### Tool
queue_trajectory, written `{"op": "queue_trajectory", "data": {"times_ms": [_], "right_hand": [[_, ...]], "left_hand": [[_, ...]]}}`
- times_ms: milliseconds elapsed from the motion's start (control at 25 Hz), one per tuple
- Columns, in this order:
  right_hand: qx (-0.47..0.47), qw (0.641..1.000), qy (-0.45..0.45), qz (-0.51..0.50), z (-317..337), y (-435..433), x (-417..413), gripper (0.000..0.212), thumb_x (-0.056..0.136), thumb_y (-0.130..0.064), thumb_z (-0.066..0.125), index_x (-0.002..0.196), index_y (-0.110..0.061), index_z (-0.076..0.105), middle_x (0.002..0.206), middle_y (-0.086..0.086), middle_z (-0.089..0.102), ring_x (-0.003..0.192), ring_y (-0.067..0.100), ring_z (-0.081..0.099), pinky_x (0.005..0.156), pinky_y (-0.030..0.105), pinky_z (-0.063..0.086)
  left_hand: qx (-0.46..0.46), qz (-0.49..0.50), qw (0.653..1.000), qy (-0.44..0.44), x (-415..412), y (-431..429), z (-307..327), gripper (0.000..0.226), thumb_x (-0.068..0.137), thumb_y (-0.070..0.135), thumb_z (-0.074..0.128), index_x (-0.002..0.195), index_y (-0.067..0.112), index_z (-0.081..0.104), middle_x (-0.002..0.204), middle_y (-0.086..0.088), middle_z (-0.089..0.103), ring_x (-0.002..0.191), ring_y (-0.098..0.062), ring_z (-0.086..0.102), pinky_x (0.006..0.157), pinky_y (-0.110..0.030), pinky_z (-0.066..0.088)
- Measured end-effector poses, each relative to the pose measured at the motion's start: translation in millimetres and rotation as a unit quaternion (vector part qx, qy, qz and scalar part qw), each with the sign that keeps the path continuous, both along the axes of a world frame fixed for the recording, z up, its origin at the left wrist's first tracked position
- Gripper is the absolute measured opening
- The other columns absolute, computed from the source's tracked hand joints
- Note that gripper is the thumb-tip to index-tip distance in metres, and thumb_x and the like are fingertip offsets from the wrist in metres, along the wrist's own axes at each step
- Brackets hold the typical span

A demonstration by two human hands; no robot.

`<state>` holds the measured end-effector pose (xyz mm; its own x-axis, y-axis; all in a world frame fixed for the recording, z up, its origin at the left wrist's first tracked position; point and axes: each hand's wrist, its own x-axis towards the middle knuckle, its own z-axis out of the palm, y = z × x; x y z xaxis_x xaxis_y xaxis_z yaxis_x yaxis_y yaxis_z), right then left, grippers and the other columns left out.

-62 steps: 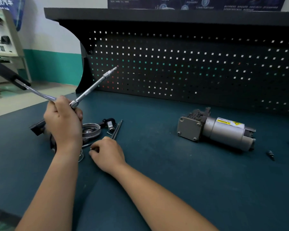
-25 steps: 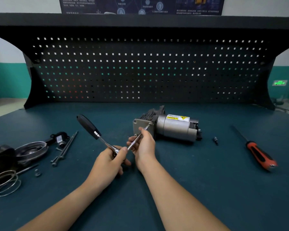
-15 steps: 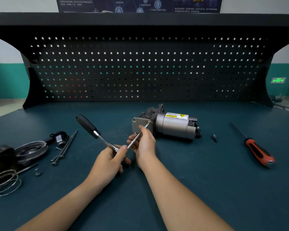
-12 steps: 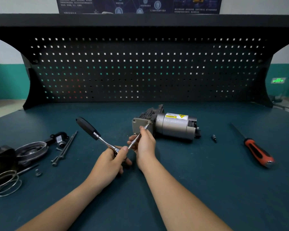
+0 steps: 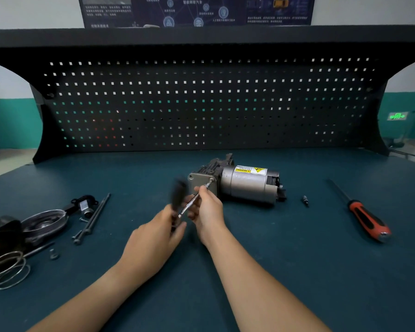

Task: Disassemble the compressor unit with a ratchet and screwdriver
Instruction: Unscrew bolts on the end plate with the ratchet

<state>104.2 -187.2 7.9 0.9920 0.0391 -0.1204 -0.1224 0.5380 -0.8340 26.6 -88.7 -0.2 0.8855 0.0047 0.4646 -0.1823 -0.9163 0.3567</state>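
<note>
Compressor unit [image 5: 237,184], a grey metal cylinder with a yellow warning sticker and a square end plate on its left side, is lying on its side around the middle of the dark teal bench top [image 5: 273,271], a bit in front of the black pegboard [image 5: 201,104]. From where I'm watching, the left hand [image 5: 153,238] is closed around the ratchet [image 5: 179,200], whose black grip stands nearly upright and shows as a blur. The ratchet's thin silver extension bar [image 5: 191,203] runs up and to the right, with its tip sitting on a bolt [image 5: 211,180] at the upper right corner of the end plate. The right hand [image 5: 207,209] is pinched around that bar just short of the tip, fingers curled, and it sits just beside the plate.

Off to the right, well apart from the unit, the red and black handled screwdriver [image 5: 362,214] lies flat with its shaft pointing away from me. Between it and the unit there's a small dark bit [image 5: 304,200] on the bench.

Left side has loose parts: a round shiny metal cover [image 5: 43,221], a black bracket piece [image 5: 84,203] touching its far edge, two long dark bolts [image 5: 92,218] side by side just right of those, wire rings [image 5: 7,269] near the front left, and a small nut [image 5: 54,254] near the rings. A black chunk [image 5: 0,232] at the far left edge is cut off, can't tell what it is.
</note>
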Motion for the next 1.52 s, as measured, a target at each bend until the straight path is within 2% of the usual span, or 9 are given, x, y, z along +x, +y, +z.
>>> {"op": "queue_trajectory", "data": {"times_ms": [80,160,280,480,760,840,1120,1400,1520], "right_hand": [[0.004,1.0,0.001,-0.008,-2,1,2,0.023,0.1,-0.021,0.039,0.081,-0.014,0.051,0.042,-0.004,0.058,0.036,0.008,0.054,0.038,0.016,0.034],[0.003,1.0,0.002,-0.013,-4,-1,3,0.022,0.098,-0.021,0.043,0.08,-0.013,0.053,0.046,-0.001,0.059,0.039,0.011,0.054,0.042,0.019,0.037],[0.002,1.0,0.008,0.01,-4,-3,2,0.025,0.099,-0.028,0.042,0.084,-0.012,0.056,0.047,-0.001,0.06,0.039,0.01,0.054,0.044,0.02,0.039],[0.055,0.989,0.015,0.134,-4,-9,-5,0.029,0.097,-0.025,0.038,0.082,-0.016,0.061,0.059,-0.004,0.068,0.044,0.004,0.058,0.048,0.018,0.035],[0.038,0.993,0.012,0.109,-6,-12,-6,0.023,0.095,-0.018,0.049,0.076,-0.014,0.06,0.057,-0.004,0.068,0.036,0.0,0.046,0.039,0.01,0.034],[0.043,0.994,0.018,0.099,-7,-12,-6,0.023,0.094,-0.019,0.052,0.074,-0.014,0.061,0.055,-0.004,0.067,0.035,0.0,0.047,0.038,0.01,0.035],[0.064,0.99,0.023,0.121,-6,-14,-7,0.017,0.095,-0.013,0.049,0.084,-0.01,0.062,0.069,0.001,0.073,0.043,0.003,0.058,0.04,0.011,0.039],[0.067,0.993,0.008,0.093,-6,-13,-9,0.015,0.093,-0.009,0.052,0.081,-0.007,0.061,0.062,0.0,0.071,0.043,0.003,0.06,0.041,0.011,0.041],[0.066,0.993,0.014,0.093,-5,-15,-10,0.014,0.092,-0.014,0.055,0.081,-0.01,0.062,0.063,-0.001,0.071,0.042,0.002,0.058,0.04,0.01,0.039]], "left_hand": [[0.171,-0.031,0.98,-0.095,-1,0,-3,0.043,0.081,0.023,0.071,0.121,0.013,0.057,0.085,-0.004,0.061,0.058,-0.027,0.063,0.043,-0.036,0.048],[0.127,-0.034,0.99,-0.051,-4,-10,1,0.036,0.09,0.029,0.059,0.122,0.016,0.051,0.094,0.003,0.058,0.072,-0.027,0.064,0.054,-0.036,0.049],[-0.266,-0.05,0.96,0.069,3,-17,2,0.026,0.098,0.034,0.037,0.092,0.011,0.048,0.07,0.005,0.06,0.061,-0.02,0.058,0.058,-0.037,0.047],[-0.668,-0.049,0.729,0.143,15,-12,15,0.036,0.101,0.035,0.033,0.076,0.013,0.047,0.045,0.0,0.048,0.032,-0.009,0.034,0.036,-0.017,0.034],[-0.136,-0.044,0.99,0.012,8,2,0,0.01,0.095,0.034,0.042,0.101,0.036,0.033,0.069,0.006,0.053,0.052,-0.011,0.048,0.053,-0.03,0.038],[-0.068,-0.053,0.996,-0.013,6,1,-1,0.016,0.094,0.037,0.042,0.099,0.043,0.028,0.07,0.009,0.051,0.056,-0.011,0.048,0.053,-0.028,0.034],[-0.46,-0.027,0.881,0.108,13,-4,2,0.04,0.1,0.036,0.031,0.079,0.006,0.048,0.047,-0.002,0.054,0.036,-0.013,0.042,0.041,-0.024,0.033],[-0.137,-0.049,0.989,-0.001,2,0,-2,0.014,0.092,0.035,0.048,0.096,0.046,0.04,0.071,0.017,0.057,0.064,-0.006,0.055,0.062,-0.028,0.042],[-0.283,-0.053,0.958,0.01,2,-10,3,0.007,0.095,0.035,0.044,0.091,0.031,0.049,0.059,0.005,0.061,0.046,-0.006,0.054,0.05,-0.022,0.042]]}}
